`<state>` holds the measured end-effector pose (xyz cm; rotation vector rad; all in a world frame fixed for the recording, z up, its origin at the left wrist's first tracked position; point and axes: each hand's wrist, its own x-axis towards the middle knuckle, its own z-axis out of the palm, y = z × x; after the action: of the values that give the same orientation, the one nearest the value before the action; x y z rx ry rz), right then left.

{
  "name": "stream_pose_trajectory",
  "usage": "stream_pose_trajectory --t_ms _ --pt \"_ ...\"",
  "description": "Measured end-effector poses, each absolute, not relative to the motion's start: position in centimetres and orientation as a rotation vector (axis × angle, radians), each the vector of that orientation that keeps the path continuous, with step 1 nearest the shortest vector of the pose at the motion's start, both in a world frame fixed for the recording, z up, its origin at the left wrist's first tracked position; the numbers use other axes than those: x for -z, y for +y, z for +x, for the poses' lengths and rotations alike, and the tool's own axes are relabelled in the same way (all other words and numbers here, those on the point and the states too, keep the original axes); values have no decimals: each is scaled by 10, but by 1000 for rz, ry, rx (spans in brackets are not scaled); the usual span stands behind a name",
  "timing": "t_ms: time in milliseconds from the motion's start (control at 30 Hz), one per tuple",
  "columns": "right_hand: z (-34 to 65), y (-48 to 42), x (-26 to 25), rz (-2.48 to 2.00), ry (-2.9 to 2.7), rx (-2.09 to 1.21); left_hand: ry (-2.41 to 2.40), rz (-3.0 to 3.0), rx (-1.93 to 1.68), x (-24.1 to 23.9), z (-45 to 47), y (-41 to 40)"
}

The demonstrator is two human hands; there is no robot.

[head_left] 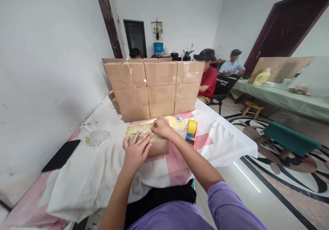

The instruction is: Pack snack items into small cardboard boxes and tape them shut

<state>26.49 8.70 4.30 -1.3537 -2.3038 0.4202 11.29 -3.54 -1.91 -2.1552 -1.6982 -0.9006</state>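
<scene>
A small cardboard box [158,148] lies on the cloth-covered table in front of me, its top covered with a shiny, yellowish see-through layer [133,129]. My left hand [137,148] rests on that top with its fingers spread and flat. At the box's far right part, my right hand [161,126] is closed, thumb and fingertips pinched together against the shiny surface. Whatever is between those fingertips is too small to make out. To the right of the box stands a tape dispenser [191,132] with a yellow roll and orange frame.
Taped cardboard boxes [160,94] form a stacked wall behind my hands. A black flat object [61,155] and a white perforated piece [99,139] lie leftward on the tablecloth [218,148]. People sit beyond, one in a red shirt [209,81]. A teal-topped stool [290,139] stands right.
</scene>
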Motion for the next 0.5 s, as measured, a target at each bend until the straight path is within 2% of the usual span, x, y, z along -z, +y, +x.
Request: stream_pose_trajectory --t_ms 133,233,300,500 --pt "264 86 -44 -1408 -2284 -343 -1650 -2140 928 24 110 -31" --pt "266 87 -49 -1593 -2094 -172 -1611 -2126 945 26 109 -31" --pt "269 90 -51 -1678 -1967 -171 -1582 -2111 967 28 109 -32" --pt "301 87 -27 -1348 -1762 -1027 -1564 -1966 1084 34 113 -35"
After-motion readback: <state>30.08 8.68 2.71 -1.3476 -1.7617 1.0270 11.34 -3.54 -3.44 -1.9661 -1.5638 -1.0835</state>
